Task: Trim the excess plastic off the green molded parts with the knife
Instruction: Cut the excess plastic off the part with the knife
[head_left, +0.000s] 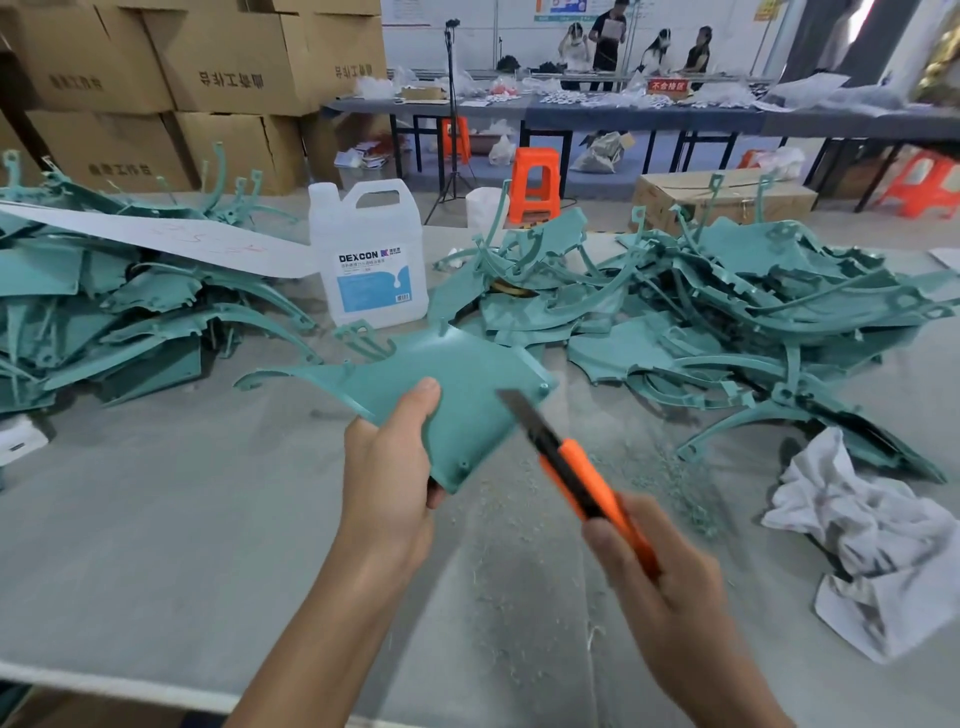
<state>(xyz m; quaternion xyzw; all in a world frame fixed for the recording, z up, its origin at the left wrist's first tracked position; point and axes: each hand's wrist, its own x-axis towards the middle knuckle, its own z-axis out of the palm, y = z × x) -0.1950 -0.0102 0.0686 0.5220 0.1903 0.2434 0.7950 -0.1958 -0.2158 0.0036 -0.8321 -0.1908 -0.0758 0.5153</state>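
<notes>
The green molded part (467, 374) is held up over the middle of the table (156, 545), in front of the person and between the two heaps. It is a thin, smooth, matte teal plastic panel, roughly fan-shaped, with a curved near edge, small round bosses at its corners and a long tapering arm running off to the left that ends in a small hook. The left hand (389, 467) grips its near left corner, thumb pressed flat on the upper face and fingers curled beneath. The right hand (660, 587) is wrapped around the rear of the knife (576, 467), a slim orange-and-black utility knife whose bare steel blade points up and left across the panel's right edge; motion blur hides whether the blade touches the plastic. Fine green shavings (670, 478) dust the grey, slightly rough tabletop just right of the knife. A crumpled white rag (883, 540) lies further right, near the table's right side. Tangled heaps of similar teal parts rise on both sides: the left pile (104, 306), with a long white strip (171, 239) lying across it, and the right pile (727, 301). A translucent white plastic jug (371, 254) with a blue label stands between them, behind the held part. Bare tabletop stretches left of the left forearm up to the near edge. Cardboard boxes (208, 67) are stacked beyond the table at the left.
</notes>
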